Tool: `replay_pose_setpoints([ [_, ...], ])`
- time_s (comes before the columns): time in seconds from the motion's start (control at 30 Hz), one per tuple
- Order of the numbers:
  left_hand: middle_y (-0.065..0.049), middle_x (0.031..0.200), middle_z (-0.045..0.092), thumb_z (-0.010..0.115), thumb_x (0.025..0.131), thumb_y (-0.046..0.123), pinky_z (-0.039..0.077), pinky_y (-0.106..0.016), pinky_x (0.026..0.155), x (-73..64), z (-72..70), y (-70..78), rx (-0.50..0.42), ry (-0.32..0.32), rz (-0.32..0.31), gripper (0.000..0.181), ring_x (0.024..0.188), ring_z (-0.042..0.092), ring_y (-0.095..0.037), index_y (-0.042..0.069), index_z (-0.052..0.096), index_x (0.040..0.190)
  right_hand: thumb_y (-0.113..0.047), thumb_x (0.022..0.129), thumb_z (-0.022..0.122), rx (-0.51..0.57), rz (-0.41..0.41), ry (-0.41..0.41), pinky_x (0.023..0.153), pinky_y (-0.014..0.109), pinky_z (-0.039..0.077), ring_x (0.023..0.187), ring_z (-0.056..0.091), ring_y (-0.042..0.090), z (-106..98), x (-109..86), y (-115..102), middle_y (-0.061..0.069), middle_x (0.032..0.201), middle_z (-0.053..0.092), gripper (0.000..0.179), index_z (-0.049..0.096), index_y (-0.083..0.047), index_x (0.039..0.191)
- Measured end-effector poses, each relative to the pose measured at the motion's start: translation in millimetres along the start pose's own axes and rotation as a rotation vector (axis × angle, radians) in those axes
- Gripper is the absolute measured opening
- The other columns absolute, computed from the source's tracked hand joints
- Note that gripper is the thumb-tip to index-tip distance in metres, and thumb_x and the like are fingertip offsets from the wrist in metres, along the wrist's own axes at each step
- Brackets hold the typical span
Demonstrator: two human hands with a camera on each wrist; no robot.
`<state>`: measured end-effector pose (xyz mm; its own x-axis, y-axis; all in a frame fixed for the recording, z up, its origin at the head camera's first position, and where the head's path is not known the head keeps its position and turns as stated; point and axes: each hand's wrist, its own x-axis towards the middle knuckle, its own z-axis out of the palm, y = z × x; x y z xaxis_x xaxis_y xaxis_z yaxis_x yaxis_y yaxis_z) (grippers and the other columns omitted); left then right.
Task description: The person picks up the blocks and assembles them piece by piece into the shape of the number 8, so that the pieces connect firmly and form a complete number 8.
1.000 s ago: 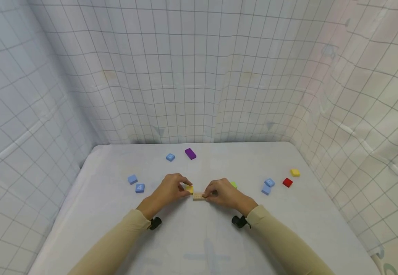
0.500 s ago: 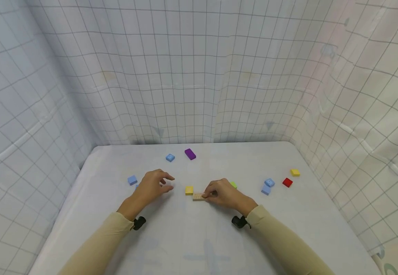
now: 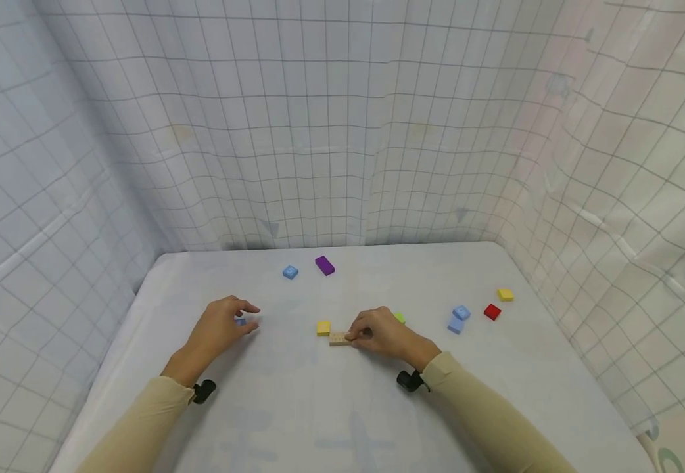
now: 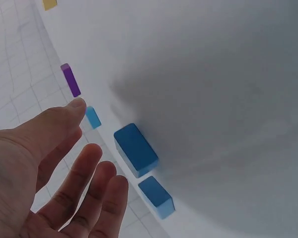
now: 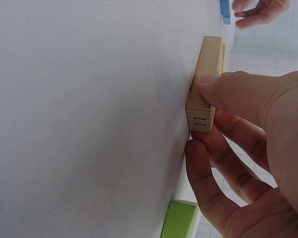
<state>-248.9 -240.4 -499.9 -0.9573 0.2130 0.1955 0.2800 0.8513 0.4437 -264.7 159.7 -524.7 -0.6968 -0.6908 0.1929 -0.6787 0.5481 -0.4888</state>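
My right hand (image 3: pixel 380 334) pinches a small wooden block (image 3: pixel 338 339) by its right end, and the block lies on the white table. In the right wrist view, dark marks show on the end of the wooden block (image 5: pixel 204 82), with the thumb on its side. A yellow block (image 3: pixel 323 328) sits just behind its left end. My left hand (image 3: pixel 215 332) hovers at the left with thumb and fingers apart, holding nothing. Close to it are a blue block (image 4: pixel 136 149), partly hidden by the hand in the head view, and a second blue block (image 4: pixel 157 197).
At the back lie a light blue block (image 3: pixel 290 272) and a purple block (image 3: pixel 325 265). A green block (image 3: pixel 400 318) shows partly behind my right hand. Farther right are two blue blocks (image 3: pixel 456 324), a red block (image 3: pixel 492 312) and a yellow one. Grid-patterned curtains (image 3: pixel 342 131) surround the table.
My left hand has let go of the yellow block and moved left to the blue blocks. The right hand stays on the wooden block.
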Motion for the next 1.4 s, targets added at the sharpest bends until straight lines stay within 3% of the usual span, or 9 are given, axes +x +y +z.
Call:
replay_pose_setpoints([
  [0.17, -0.018, 0.117, 0.084, 0.096, 0.095, 0.011, 0.067, -0.058, 0.093, -5.6, -3.4, -13.4, -0.003, -0.014, -0.015, 0.025, 0.105, 0.077, -0.036, 0.006, 0.090, 0.120, -0.008, 0.103, 0.090, 0.000, 0.009, -0.010, 0.093, 0.022, 0.066, 0.108, 0.083, 0.014, -0.3, 0.7, -0.8, 0.003, 0.115, 0.089, 0.014, 0.093, -0.011, 0.116],
  [0.43, -0.016, 0.108, 0.082, 0.096, 0.093, 0.008, 0.065, -0.054, 0.088, -6.3, -5.2, -20.8, -0.006, -0.012, 0.008, 0.024, 0.098, 0.074, -0.031, 0.004, 0.090, 0.116, -0.007, 0.103, 0.090, 0.006, 0.012, -0.008, 0.093, 0.021, 0.066, 0.108, 0.083, 0.015, -1.2, 0.6, -2.1, 0.004, 0.115, 0.089, 0.014, 0.093, -0.011, 0.116],
  [0.8, -0.017, 0.103, 0.080, 0.098, 0.090, 0.004, 0.070, -0.048, 0.084, -6.6, -6.1, -24.5, -0.057, -0.002, 0.027, 0.015, 0.095, 0.082, -0.034, 0.001, 0.089, 0.102, -0.007, 0.103, 0.090, 0.017, 0.019, -0.010, 0.093, 0.021, 0.066, 0.108, 0.083, 0.014, -0.6, 0.5, -1.9, 0.003, 0.116, 0.089, 0.014, 0.093, -0.012, 0.116],
  [1.03, -0.017, 0.104, 0.080, 0.098, 0.091, 0.003, 0.072, -0.049, 0.085, -6.9, -5.8, -23.0, -0.095, -0.008, 0.024, 0.014, 0.099, 0.085, -0.039, -0.001, 0.089, 0.102, -0.007, 0.104, 0.089, 0.009, 0.020, -0.011, 0.094, 0.022, 0.067, 0.109, 0.083, 0.015, -1.4, 1.1, -1.6, 0.003, 0.115, 0.089, 0.014, 0.093, -0.012, 0.116],
  [1.4, -0.015, 0.105, 0.083, 0.098, 0.091, 0.004, 0.072, -0.048, 0.085, -6.3, -1.7, -19.4, -0.101, -0.016, 0.043, 0.015, 0.099, 0.084, -0.037, 0.001, 0.091, 0.103, -0.006, 0.103, 0.090, 0.013, 0.020, -0.010, 0.094, 0.024, 0.067, 0.109, 0.083, 0.014, -1.2, 1.4, -1.2, 0.002, 0.115, 0.089, 0.015, 0.093, -0.011, 0.116],
])
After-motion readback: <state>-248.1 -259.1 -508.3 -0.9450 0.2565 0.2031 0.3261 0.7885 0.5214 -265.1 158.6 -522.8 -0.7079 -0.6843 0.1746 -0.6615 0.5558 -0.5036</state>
